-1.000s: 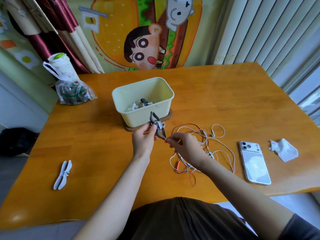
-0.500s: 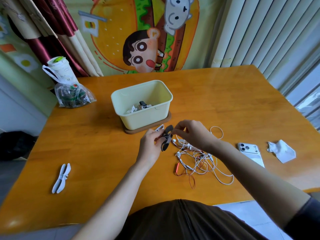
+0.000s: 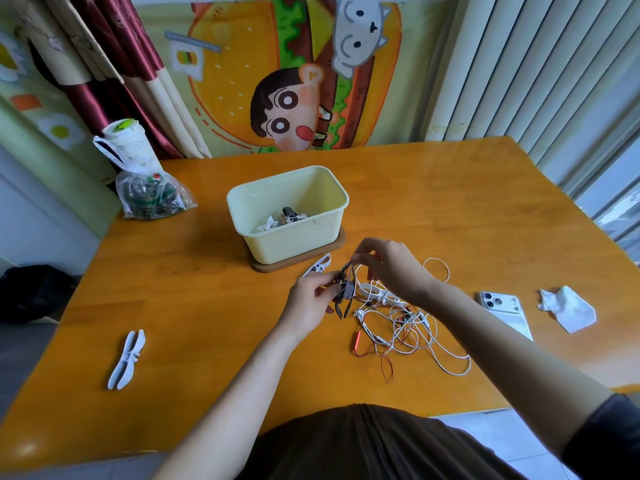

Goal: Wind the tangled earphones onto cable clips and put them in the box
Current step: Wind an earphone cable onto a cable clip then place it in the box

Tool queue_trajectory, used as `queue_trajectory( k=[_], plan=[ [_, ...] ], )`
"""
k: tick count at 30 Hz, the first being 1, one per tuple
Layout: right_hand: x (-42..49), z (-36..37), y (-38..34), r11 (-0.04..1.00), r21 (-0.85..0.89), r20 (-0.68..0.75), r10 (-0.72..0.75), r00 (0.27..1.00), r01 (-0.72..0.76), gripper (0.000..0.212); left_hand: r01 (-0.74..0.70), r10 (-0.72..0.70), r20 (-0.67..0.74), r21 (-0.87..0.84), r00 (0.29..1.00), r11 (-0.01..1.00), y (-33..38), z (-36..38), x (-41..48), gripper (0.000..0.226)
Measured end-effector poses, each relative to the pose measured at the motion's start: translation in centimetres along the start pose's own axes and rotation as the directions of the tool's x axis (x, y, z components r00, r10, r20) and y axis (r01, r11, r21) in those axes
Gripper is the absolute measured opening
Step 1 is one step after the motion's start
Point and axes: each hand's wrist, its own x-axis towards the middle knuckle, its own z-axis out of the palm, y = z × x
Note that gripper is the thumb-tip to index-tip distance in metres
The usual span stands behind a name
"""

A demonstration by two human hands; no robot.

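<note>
Two hands work just in front of the cream box (image 3: pixel 287 216), which stands on the bench (image 3: pixel 450 209) with a few wound items inside. The left hand (image 3: pixel 311 299) grips a dark cable clip (image 3: pixel 344 292) with cord wrapped round its middle; the right hand (image 3: pixel 391 268) pinches a thin cord (image 3: pixel 353 271) at the clip's top. The tangled earphones (image 3: pixel 408 323), white and red, lie beside the clip under the right forearm. A white clip (image 3: pixel 126 358) lies far left, a phone (image 3: pixel 505 313) to the right.
</note>
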Motion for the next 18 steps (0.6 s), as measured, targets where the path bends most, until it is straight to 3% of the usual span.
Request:
queue_trajectory(
  k=[6, 18],
  plan=[
    [0.16, -0.41, -0.36, 0.999, 0.016, -0.007, -0.036, 0.999, 0.036, 0.016, 0.022, -0.022, 0.007, -0.131, 1.0, 0.991, 0.17, 0.14, -0.17, 0.026],
    [-0.24, -0.42, -0.06, 0.997, 0.077, 0.052, -0.022, 0.998, 0.018, 0.015, 0.082, -0.058, 0.113, -0.229, 0.992, 0.97, 0.11, 0.08, -0.34, 0.025]
  ],
)
